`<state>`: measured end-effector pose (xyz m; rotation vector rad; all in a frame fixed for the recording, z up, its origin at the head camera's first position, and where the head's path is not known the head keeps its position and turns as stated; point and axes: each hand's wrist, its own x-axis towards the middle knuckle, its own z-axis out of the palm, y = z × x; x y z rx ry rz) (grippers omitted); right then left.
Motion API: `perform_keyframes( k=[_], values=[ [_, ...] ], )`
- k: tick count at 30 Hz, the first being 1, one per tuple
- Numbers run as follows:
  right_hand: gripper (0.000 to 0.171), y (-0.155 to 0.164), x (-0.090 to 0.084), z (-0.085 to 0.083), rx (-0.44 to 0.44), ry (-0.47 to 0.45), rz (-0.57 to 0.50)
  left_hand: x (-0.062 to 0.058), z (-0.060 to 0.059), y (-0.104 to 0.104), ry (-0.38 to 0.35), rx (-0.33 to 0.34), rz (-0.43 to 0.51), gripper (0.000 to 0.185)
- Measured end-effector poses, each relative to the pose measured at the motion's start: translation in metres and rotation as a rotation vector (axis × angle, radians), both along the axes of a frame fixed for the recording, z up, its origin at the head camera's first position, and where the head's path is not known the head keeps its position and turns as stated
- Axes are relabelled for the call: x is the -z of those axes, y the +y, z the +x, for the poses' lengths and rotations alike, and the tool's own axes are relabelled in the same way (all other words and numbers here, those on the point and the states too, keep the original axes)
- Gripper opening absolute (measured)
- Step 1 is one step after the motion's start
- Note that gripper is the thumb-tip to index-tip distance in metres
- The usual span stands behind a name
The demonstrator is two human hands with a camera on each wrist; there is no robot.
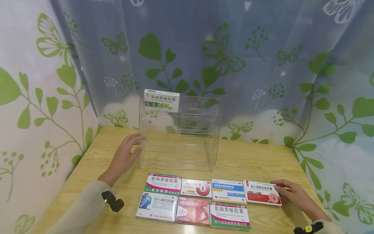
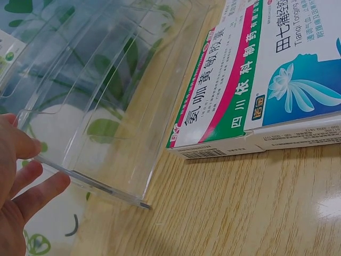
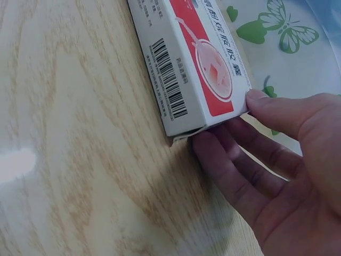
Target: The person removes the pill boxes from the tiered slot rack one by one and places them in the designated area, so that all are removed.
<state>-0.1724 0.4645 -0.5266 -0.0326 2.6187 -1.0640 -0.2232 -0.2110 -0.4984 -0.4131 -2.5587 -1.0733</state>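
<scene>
A clear acrylic display rack [image 1: 178, 152] stands on the table, with a white-and-green medicine box [image 1: 162, 100] at the left of its top tier. My left hand [image 1: 125, 156] touches the rack's left side, its fingers loosely extended along the edge in the left wrist view. At the right end of the front boxes, my right hand [image 1: 295, 196] holds the end of a red-and-white medicine box [image 1: 262, 193]. In the right wrist view, the thumb [image 3: 277, 112] meets a corner of that box while the other fingers bend against its end and lower edge.
Two rows of medicine boxes lie flat before the rack, including a green-and-pink box [image 1: 163, 183], a blue-and-white box [image 1: 229, 191], a pink box [image 1: 193, 211] and a white box with a blue head picture [image 1: 156, 206]. A patterned curtain [image 1: 187, 48] hangs behind the wooden table [image 1: 248, 159].
</scene>
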Motion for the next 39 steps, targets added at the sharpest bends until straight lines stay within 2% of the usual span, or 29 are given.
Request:
perform_keyframes(
  k=[4,15,20,23,27,32,39],
  values=[
    [0.043,-0.002,-0.003,0.0,-0.012,0.013,0.041,0.0,0.0,-0.001,-0.005,0.0,0.003,0.045],
    [0.044,-0.008,-0.006,-0.002,-0.002,-0.013,-0.004,-0.001,-0.001,-0.002,-0.012,-0.008,0.006,0.045],
    [0.047,-0.012,-0.009,-0.003,0.028,0.012,0.082,-0.003,0.0,0.0,-0.026,-0.009,0.014,0.044],
    [0.048,-0.014,-0.011,-0.006,0.041,0.091,0.156,-0.003,0.0,0.0,-0.042,-0.007,0.024,0.044],
    [0.047,-0.022,-0.016,-0.013,0.033,0.259,0.224,0.0,-0.001,0.0,-0.046,-0.004,0.028,0.044],
    [0.045,-0.044,-0.035,-0.026,0.044,0.419,0.191,0.001,-0.002,-0.001,-0.038,-0.009,0.016,0.044],
    [0.049,-0.088,-0.078,-0.055,0.046,0.53,0.095,0.001,-0.001,-0.001,-0.051,-0.012,0.024,0.045]
  ],
)
